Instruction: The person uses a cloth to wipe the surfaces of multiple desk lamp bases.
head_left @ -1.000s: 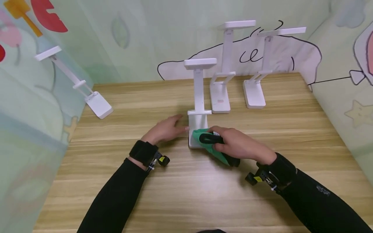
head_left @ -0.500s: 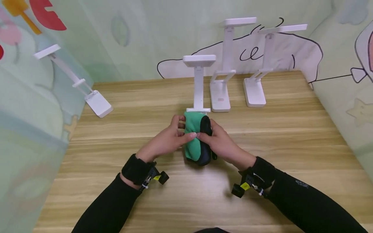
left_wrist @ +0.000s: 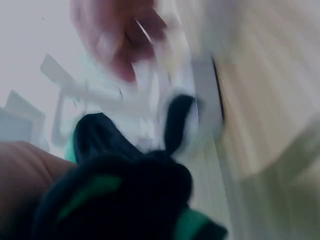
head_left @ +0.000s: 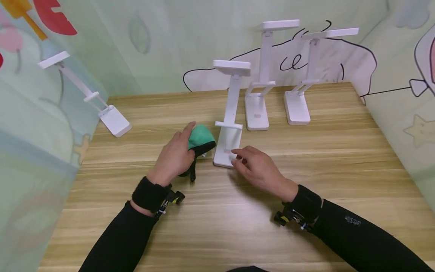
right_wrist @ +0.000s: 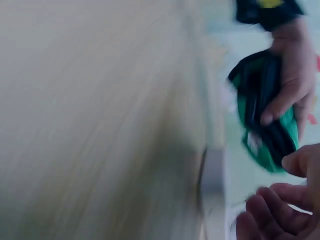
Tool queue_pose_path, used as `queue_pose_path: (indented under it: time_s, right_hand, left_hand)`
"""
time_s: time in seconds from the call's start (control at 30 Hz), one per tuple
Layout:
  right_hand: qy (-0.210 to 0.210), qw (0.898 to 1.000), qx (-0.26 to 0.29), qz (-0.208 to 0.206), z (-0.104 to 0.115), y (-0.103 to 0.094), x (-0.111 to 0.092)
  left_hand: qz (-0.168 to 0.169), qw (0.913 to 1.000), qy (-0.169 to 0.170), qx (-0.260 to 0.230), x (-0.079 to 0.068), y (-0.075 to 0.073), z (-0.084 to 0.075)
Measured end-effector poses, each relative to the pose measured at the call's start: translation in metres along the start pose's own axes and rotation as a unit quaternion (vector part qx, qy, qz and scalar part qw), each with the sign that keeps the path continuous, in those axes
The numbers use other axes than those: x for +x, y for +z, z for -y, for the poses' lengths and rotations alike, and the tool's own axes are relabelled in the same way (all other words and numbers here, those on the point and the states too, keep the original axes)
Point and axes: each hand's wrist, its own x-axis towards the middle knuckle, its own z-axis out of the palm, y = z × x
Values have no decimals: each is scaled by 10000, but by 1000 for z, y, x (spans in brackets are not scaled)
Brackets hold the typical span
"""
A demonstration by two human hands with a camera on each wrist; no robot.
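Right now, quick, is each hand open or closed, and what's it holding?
Left hand: closed on the green and black cloth item.
Right hand: open, fingers loosely bent, by the white lamp.

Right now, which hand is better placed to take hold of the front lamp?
Likely the right hand: it holds nothing and is at the front lamp's base, whereas the left hand grips the green-and-black fabric item.

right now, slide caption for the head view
Left hand holds a green and black fabric item beside a white lamp.
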Motion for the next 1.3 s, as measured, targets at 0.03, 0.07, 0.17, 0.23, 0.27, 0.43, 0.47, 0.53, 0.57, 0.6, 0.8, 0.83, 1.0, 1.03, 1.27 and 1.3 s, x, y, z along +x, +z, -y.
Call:
queue_pose_path:
  time_s: [0.03, 0.07, 0.17, 0.23, 0.27, 0.43, 0.47, 0.53, 0.57, 0.6, 0.8, 0.83, 1.0, 1.03, 1.27, 1.3]
  right_hand:
    - [-33, 9990, -431, -60, -3, 0, 0]
    - [-39, 9970, -769, -40, -6, 1, 0]
    - [39, 9910, -1324, 216, -12, 4, 2]
    - [32, 9866, -1593, 359, -15, 7, 4]
    - [2, 9847, -1700, 387, -17, 8, 4]
    - [-507, 9741, -2182, 323, -28, 0, 4]
    - [-635, 9719, -2240, 350, -29, -3, 4]
    - [-714, 9687, -2300, 595, -29, -10, 6]
    - [-741, 9667, -2349, 700, -28, -11, 7]
    - [-762, 9649, -2390, 774, -27, -12, 8]
    - [-687, 9628, -2564, 508, -22, 0, 13]
    - [-635, 9630, -2576, 481, -23, 1, 13]
    - [-511, 9607, -2638, 693, -24, -6, 9]
    - [-535, 9598, -2646, 772, -24, -9, 9]
    - [-736, 9608, -2510, 915, -22, -11, 12]
    - [-768, 9627, -2440, 877, -21, -10, 13]
  left_hand:
    - [-80, 9998, -38, 177, 2, -1, 2]
    - [-150, 9994, -51, 304, 4, -2, 4]
    - [-181, 9985, 15, 525, 9, -1, 4]
    - [-65, 9982, 65, 595, 12, 1, 1]
    - [4, 9979, 107, 634, 13, 2, -2]
    - [105, 9958, 221, 878, 13, 6, -8]
    - [74, 9953, 243, 931, 13, 6, -9]
    - [30, 9948, 249, 989, 13, 7, -10]
    - [55, 9947, 240, 997, 13, 8, -10]
    - [100, 9948, 239, 986, 13, 9, -10]
    - [448, 9937, 292, 983, 12, 15, -13]
    - [462, 9934, 307, 1000, 12, 15, -13]
    - [317, 9938, 202, 1047, 9, 11, -12]
    - [280, 9937, 194, 1069, 8, 11, -13]
    - [-153, 9858, 823, 1458, 13, 27, -27]
    - [-213, 9823, 995, 1572, 16, 31, -30]
